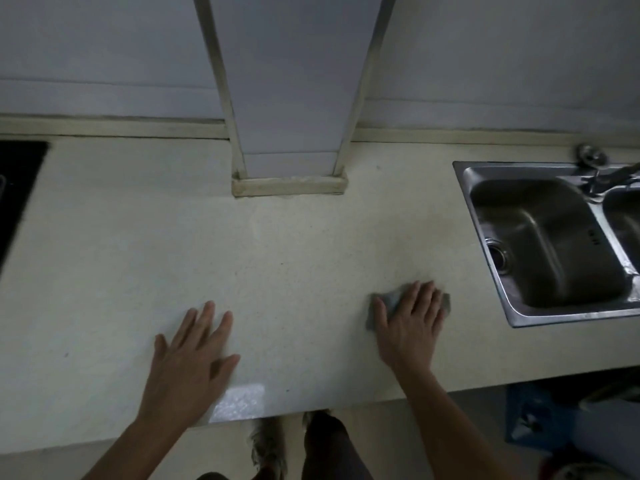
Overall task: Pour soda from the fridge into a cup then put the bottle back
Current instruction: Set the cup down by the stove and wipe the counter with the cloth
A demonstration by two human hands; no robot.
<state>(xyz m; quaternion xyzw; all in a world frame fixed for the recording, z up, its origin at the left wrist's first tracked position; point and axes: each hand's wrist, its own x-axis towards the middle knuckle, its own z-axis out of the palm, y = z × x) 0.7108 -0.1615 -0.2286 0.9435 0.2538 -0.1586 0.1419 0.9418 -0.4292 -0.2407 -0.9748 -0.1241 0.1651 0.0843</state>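
— So, what are the hands doing?

— Both are down on the pale tabletop (294,258). The left hand (194,355) lies flat with its fingers straight and spread, and it holds nothing. The right hand (410,322) is flat too, with straight fingers pressing on a small grey cloth (389,301). The cloth peeks out on both sides of that hand.

— What is near them?

— A shiny metal sink (550,244) sits in the tabletop to the right, just beside the hand with the cloth. A tap (609,174) stands at its back edge. A white post (289,98) goes up the wall in the middle. Something black (17,181) shows at the far left edge.

— Where are the soda bottle and the cup?

— I cannot see them anywhere on the tabletop.
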